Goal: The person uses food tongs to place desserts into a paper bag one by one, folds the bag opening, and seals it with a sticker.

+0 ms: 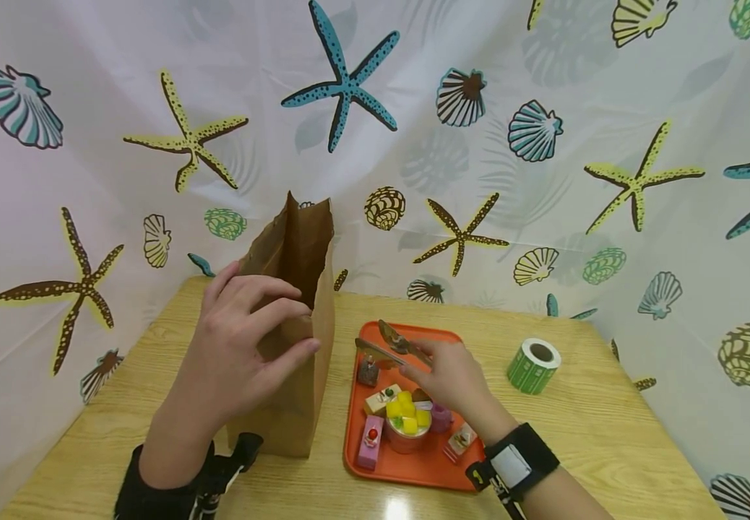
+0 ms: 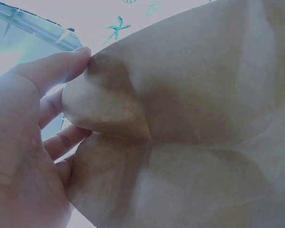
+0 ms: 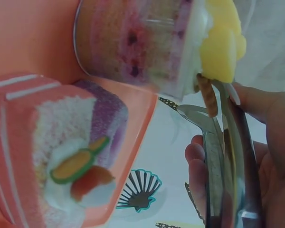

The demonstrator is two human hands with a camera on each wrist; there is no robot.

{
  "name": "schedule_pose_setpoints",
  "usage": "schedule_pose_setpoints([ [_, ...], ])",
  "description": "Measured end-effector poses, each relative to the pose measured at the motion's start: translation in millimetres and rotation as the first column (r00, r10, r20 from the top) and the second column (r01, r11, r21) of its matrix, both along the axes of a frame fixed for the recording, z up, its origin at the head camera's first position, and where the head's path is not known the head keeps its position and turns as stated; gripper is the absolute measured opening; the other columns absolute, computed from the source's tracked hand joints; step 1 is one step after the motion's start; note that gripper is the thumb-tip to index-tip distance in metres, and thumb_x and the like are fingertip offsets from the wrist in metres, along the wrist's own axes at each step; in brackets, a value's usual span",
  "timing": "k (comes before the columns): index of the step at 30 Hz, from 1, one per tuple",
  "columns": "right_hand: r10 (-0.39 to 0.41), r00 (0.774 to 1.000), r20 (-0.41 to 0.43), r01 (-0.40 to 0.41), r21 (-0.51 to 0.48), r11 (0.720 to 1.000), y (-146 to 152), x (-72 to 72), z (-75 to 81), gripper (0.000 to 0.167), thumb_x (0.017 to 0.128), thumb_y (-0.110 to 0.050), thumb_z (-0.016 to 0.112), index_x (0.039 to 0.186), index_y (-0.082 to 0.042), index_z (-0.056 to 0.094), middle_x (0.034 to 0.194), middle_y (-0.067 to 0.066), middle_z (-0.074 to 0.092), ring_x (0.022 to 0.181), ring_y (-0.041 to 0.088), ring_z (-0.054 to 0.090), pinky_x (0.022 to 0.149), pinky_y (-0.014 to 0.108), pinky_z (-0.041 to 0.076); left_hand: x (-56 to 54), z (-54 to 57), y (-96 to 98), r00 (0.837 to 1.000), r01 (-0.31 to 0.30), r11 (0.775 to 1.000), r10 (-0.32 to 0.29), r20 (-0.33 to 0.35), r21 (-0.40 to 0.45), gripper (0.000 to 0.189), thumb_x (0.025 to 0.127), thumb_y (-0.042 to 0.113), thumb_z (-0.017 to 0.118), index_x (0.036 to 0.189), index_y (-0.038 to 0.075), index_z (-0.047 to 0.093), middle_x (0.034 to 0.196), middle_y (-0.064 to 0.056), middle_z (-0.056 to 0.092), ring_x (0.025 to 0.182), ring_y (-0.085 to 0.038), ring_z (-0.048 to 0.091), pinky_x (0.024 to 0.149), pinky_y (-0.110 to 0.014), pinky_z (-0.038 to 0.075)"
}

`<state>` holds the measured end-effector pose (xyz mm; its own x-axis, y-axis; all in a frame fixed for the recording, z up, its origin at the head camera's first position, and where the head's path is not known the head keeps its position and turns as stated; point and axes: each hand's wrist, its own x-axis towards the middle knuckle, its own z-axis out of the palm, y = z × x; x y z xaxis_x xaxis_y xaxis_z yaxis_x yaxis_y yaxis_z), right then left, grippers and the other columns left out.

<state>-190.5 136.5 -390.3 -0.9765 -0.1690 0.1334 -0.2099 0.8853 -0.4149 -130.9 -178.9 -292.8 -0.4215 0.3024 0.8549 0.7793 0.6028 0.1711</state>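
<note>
A tall brown paper bag [image 1: 323, 361] stands upright with its top open on the left of the table. At its upper edge my left hand [image 1: 251, 339] grips the rim, thumb on one side and fingers behind the paper [image 2: 190, 118]. My right hand [image 1: 449, 372] holds metal tongs [image 1: 396, 345], their arms spread, over the far part of an orange tray [image 1: 407, 473]. In the right wrist view the tongs [image 3: 228, 156] point toward the clear dessert cup [image 3: 137, 42] with yellow cubes on top. Nothing shows between the tong tips in the head view.
Around the dessert cup [image 1: 407, 426] on the tray lie a pink cake [image 1: 370, 444], a cream-coloured cake [image 1: 383, 399], a dark cake [image 1: 368, 370], a purple piece [image 1: 440, 417] and a pink slice [image 1: 459, 442]. A green label roll [image 1: 534, 367] stands right of the tray. Patterned cloth surrounds the table.
</note>
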Motion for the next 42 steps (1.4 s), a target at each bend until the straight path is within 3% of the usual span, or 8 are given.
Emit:
schedule_pose_setpoints([
  [2, -0.006, 1.0, 0.002, 0.006, 0.003, 1.0, 0, -0.1, -1.4, 0.053, 0.093, -0.044, 0.078, 0.139, -0.017, 0.068, 0.129, 0.008, 0.075, 0.112, 0.029, 0.073, 0.06, 0.031, 0.052, 0.1, -0.1, -0.1, 1.0, -0.001, 1.0, 0.001, 0.0, 0.0, 0.022, 0.089, 0.037, 0.081, 0.098, 0.018, 0.075, 0.11, -0.007, 0.071, 0.109, -0.027, 0.063, 0.121, -0.064, 0.025],
  [5, -0.006, 1.0, 0.008, 0.005, 0.006, 1.0, 1, -0.2, -3.6, 0.054, 0.093, -0.043, 0.078, 0.139, -0.016, 0.069, 0.13, 0.008, 0.074, 0.085, 0.021, 0.073, 0.051, 0.027, 0.041, 0.2, 0.0, -0.2, 1.0, -0.001, 1.0, 0.001, 0.002, 0.0, 0.023, 0.089, 0.038, 0.081, 0.098, 0.018, 0.075, 0.11, -0.006, 0.071, 0.109, -0.028, 0.063, 0.121, -0.064, 0.025],
  [9, 0.005, 1.0, 0.012, -0.005, 0.005, 1.0, 1, -0.4, -5.4, 0.056, 0.093, -0.041, 0.079, 0.139, -0.013, 0.068, 0.133, 0.009, 0.073, 0.057, 0.015, 0.056, 0.047, 0.027, 0.03, 0.3, 0.3, -0.3, 1.0, -0.002, 1.0, 0.002, 0.005, 0.0, 0.023, 0.088, 0.037, 0.082, 0.098, 0.017, 0.075, 0.11, -0.006, 0.071, 0.108, -0.027, 0.063, 0.121, -0.064, 0.025],
  [13, 0.001, 1.0, 0.002, -0.001, 0.024, 1.0, 1, -0.9, -7.0, 0.055, 0.092, -0.041, 0.08, 0.138, -0.014, 0.069, 0.131, 0.008, 0.074, 0.079, 0.019, 0.07, 0.052, 0.026, 0.038, 0.5, 0.5, -0.2, 1.0, -0.003, 1.0, 0.004, 0.004, -0.001, 0.023, 0.089, 0.038, 0.081, 0.099, 0.018, 0.075, 0.111, -0.006, 0.071, 0.109, -0.027, 0.063, 0.121, -0.064, 0.025],
  [16, -0.008, 1.0, 0.014, 0.007, 0.03, 1.0, 1, -1.1, -7.2, 0.055, 0.092, -0.041, 0.08, 0.139, -0.015, 0.068, 0.13, 0.008, 0.074, 0.084, 0.018, 0.071, 0.051, 0.026, 0.038, 0.6, 0.6, -0.1, 1.0, -0.005, 1.0, 0.005, 0.004, -0.003, 0.023, 0.09, 0.039, 0.08, 0.099, 0.018, 0.075, 0.111, -0.006, 0.071, 0.109, -0.027, 0.063, 0.122, -0.063, 0.025],
  [20, -0.008, 1.0, 0.029, 0.007, 0.015, 1.0, 0, -1.6, -7.6, 0.054, 0.092, -0.04, 0.08, 0.139, -0.015, 0.068, 0.128, 0.009, 0.074, 0.059, 0.013, 0.055, 0.045, 0.027, 0.03, 0.8, 1.1, 0.0, 1.0, -0.005, 1.0, 0.005, 0.005, -0.003, 0.023, 0.09, 0.038, 0.08, 0.099, 0.018, 0.075, 0.111, -0.006, 0.071, 0.109, -0.027, 0.063, 0.122, -0.063, 0.025],
  [31, 0.027, 1.0, 0.001, -0.027, -0.01, 1.0, 0, -1.5, -12.0, 0.044, 0.095, -0.032, 0.079, 0.133, -0.013, 0.072, 0.115, 0.009, 0.079, 0.054, 0.009, 0.053, 0.047, 0.026, 0.033, 0.4, 0.8, -0.2, 1.0, 0.0, 1.0, 0.0, 0.016, 0.006, 0.022, 0.084, 0.031, 0.086, 0.098, 0.017, 0.076, 0.111, -0.007, 0.071, 0.109, -0.027, 0.064, 0.122, -0.063, 0.024],
  [42, 0.0, 0.999, -0.044, 0.0, -0.006, 1.0, 5, -4.2, -12.4, 0.039, 0.094, -0.034, 0.079, 0.129, -0.018, 0.075, 0.116, 0.007, 0.079, 0.061, 0.01, 0.058, 0.05, 0.028, 0.04, 0.9, 0.4, -1.2, 1.0, -0.007, 1.0, 0.007, 0.016, 0.001, 0.022, 0.084, 0.031, 0.086, 0.098, 0.017, 0.076, 0.111, -0.006, 0.071, 0.109, -0.027, 0.063, 0.122, -0.063, 0.025],
])
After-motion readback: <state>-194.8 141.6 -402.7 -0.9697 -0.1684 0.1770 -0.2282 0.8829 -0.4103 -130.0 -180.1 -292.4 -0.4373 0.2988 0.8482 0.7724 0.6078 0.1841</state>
